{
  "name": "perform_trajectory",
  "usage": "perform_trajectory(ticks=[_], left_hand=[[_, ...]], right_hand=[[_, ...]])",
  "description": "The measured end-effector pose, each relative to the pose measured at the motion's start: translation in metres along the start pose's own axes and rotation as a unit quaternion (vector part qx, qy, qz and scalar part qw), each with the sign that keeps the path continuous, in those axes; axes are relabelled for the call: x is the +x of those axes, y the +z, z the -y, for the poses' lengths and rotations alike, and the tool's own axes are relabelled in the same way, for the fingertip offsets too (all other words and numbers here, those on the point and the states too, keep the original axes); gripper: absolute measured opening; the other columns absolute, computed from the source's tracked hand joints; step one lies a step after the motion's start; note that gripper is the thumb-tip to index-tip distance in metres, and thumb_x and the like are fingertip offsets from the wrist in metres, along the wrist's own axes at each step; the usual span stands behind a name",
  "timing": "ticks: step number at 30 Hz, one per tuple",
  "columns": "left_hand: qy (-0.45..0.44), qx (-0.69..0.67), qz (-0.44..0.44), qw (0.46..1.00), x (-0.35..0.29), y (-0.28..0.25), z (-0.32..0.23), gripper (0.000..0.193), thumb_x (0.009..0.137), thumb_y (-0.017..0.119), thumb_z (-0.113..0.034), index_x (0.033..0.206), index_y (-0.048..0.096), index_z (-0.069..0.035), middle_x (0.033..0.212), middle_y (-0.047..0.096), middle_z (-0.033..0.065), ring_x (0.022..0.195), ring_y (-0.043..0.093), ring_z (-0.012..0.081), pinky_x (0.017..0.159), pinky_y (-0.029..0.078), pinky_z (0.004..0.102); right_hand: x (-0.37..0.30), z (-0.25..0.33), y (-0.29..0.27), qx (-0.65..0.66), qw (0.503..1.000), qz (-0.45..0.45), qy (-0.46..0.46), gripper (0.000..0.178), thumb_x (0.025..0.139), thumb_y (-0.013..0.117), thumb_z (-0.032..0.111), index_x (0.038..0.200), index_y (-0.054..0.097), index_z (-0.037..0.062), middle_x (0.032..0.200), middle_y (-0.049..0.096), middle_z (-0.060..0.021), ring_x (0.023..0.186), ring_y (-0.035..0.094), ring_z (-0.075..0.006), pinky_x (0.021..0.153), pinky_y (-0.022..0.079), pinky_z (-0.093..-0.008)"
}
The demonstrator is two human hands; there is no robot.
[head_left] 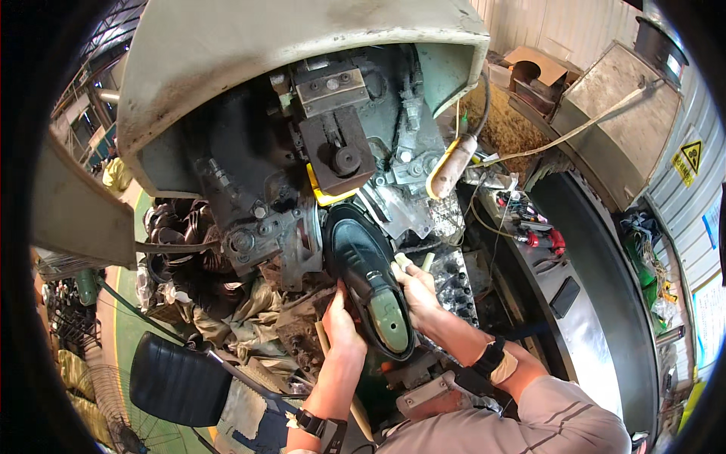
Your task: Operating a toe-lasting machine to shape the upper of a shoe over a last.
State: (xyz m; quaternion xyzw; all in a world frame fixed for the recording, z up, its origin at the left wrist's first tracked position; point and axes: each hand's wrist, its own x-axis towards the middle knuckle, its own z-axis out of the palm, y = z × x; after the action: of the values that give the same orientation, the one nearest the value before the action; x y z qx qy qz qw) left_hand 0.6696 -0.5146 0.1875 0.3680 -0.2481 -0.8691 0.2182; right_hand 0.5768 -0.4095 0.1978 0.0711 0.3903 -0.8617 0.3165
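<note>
A black shoe on a green shoe last sits tilted in front of me, its toe up against the working head of a large machine. My left hand grips the shoe's left side near the heel, fingers partly hidden beneath it. On the other side, my right hand is closed against the shoe's edge. Something pale shows at its fingertips; whether it is a finger cover or a small piece held there, I cannot tell. The sole faces away and is hidden.
A grey metal hood arches over the machine. To the right, a metal bench carries a phone and a red-handled tool. A handheld lamp-like part hangs by a cable. At left are a black seat and piled dark shoes.
</note>
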Motion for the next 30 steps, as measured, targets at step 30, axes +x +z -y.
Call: perform_trajectory(ticks=[30], left_hand=[[0.172,0.003,-0.019,0.985,0.048,-0.015,0.041,0.024,0.105,0.057,-0.024,0.092,0.063,-0.004,0.088,0.066,0.0018,0.078,0.062,0.0120,0.071,0.053,0.0284]], right_hand=[[0.047,-0.028,-0.032,0.046,0.996,0.060,-0.054,0.035,0.098,0.064,0.006,0.131,0.053,0.0046,0.108,0.071,-0.0087,0.086,0.070,-0.0141,0.074,0.060,-0.0285]])
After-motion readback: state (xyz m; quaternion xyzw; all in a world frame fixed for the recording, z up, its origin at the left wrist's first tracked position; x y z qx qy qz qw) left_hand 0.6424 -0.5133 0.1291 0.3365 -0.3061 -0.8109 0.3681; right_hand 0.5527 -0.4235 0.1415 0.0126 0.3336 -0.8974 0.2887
